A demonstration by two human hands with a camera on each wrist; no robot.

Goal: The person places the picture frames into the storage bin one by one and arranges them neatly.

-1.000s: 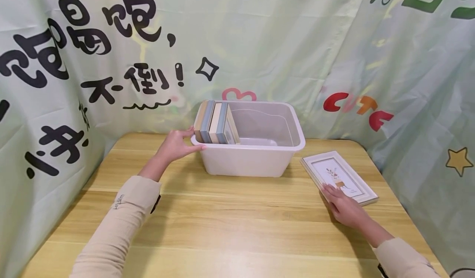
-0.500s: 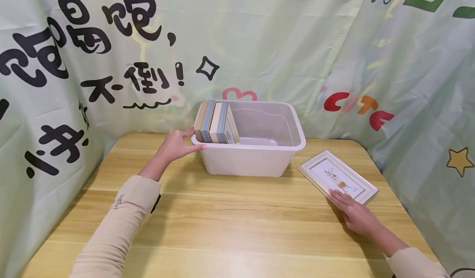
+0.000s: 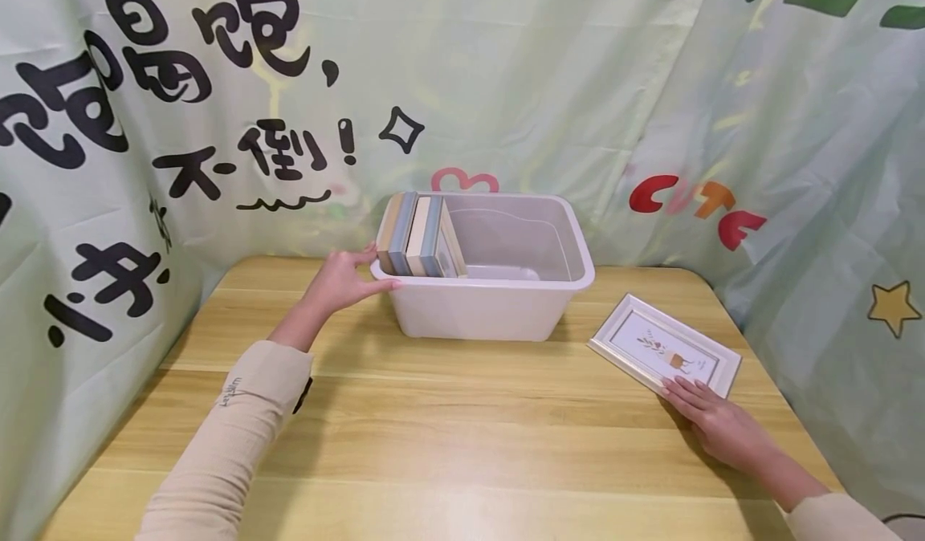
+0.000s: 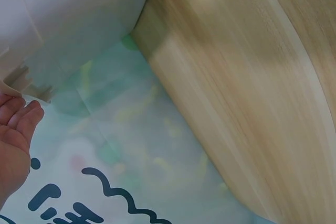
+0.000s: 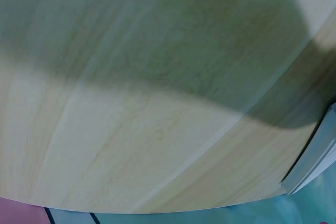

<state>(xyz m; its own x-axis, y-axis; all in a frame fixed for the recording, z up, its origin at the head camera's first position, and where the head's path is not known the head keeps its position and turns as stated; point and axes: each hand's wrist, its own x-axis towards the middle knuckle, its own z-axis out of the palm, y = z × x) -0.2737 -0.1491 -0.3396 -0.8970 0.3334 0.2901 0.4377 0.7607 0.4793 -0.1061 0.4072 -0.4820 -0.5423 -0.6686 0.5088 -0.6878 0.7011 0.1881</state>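
A pale grey plastic bin (image 3: pixel 491 310) stands at the back of the table. My left hand (image 3: pixel 338 282) grips its left front corner, thumb along the front rim and fingers at the left rim. Its fingertips (image 4: pixel 23 114) show at the rim in the left wrist view. Several beige and blue slabs (image 3: pixel 422 240), probably picture frames, stand upright at the bin's left end. To the right a white picture frame (image 3: pixel 620 347) with a plant print lies face up. My right hand (image 3: pixel 726 429) rests straight fingers on its near edge; the thumb is hidden. The right wrist view shows the frame's edge (image 5: pixel 315 150).
The wooden table (image 3: pixel 462 437) spreads in front of the bin. A printed fabric curtain (image 3: pixel 520 83) hangs close behind the table and along both sides. The bin's right part (image 3: pixel 513 240) shows bare inner walls.
The white picture frame has turned counterclockwise on the table and shifted slightly right. My right hand has moved right and nearer along with its near edge. My left hand has stayed at the bin.
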